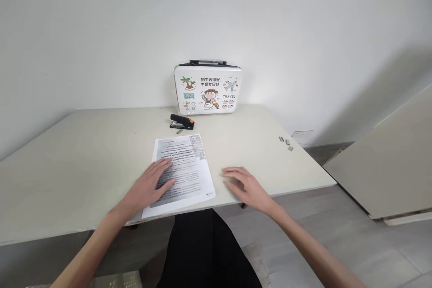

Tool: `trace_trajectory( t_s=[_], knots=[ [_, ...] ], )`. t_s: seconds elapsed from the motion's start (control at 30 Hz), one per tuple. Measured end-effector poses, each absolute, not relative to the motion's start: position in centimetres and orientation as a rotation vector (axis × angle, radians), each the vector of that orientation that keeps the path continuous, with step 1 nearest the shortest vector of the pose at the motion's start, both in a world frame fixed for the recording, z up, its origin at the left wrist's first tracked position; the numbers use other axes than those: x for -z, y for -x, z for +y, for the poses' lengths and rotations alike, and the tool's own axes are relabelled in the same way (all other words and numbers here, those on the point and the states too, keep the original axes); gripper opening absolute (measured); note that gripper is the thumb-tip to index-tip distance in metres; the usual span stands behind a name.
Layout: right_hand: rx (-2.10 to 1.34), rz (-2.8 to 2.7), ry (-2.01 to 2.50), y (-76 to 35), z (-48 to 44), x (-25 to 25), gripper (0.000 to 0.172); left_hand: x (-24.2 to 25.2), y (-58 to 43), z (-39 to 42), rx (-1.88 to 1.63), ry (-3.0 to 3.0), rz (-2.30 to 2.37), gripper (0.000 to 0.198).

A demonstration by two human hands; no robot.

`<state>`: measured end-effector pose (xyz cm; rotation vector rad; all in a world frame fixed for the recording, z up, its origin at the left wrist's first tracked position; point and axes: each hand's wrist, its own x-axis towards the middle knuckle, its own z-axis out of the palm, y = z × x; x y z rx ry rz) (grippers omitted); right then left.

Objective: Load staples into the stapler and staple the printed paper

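Note:
A printed sheet of paper [189, 175] lies on the white table, its lower left corner at the front edge. My left hand [150, 184] rests over the paper's left side, fingers stretched out and thumb apart. To the right of the paper, my right hand [246, 186] is at the tabletop with its fingers loosely bent and apart, holding nothing. Just beyond the paper's top edge sits a black stapler [182, 122] with an orange part at one end. A small strip of staples [180, 131] lies in front of it. Whether the paper is one sheet or several, I cannot tell.
A white case with cartoon prints [208, 90] and a black handle stands upright against the wall at the table's back. Several small grey staple strips [286, 142] lie near the right edge of the table [84, 162]. A pale panel [388, 162] stands on the floor at right.

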<state>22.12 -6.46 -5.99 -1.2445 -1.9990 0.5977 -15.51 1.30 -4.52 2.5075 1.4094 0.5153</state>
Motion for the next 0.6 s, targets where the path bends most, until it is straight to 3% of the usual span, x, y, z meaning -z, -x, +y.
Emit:
trace_trajectory(
  t_s=[0.3,0.5,0.6],
  knots=[
    [-0.616,-1.87,1.345,-27.2,-4.3,6.7,0.026,3.9,18.4,2.8,-0.456,-2.531,1.392,0.066],
    [-0.597,-1.851,1.362,-26.9,-4.4,7.3,0.026,3.9,20.2,3.0,-0.782,-2.256,1.755,0.068],
    [-0.596,-1.837,1.361,-26.6,-4.6,7.2,0.026,3.4,20.8,2.9,-0.779,-2.11,1.853,0.07]
  ],
)
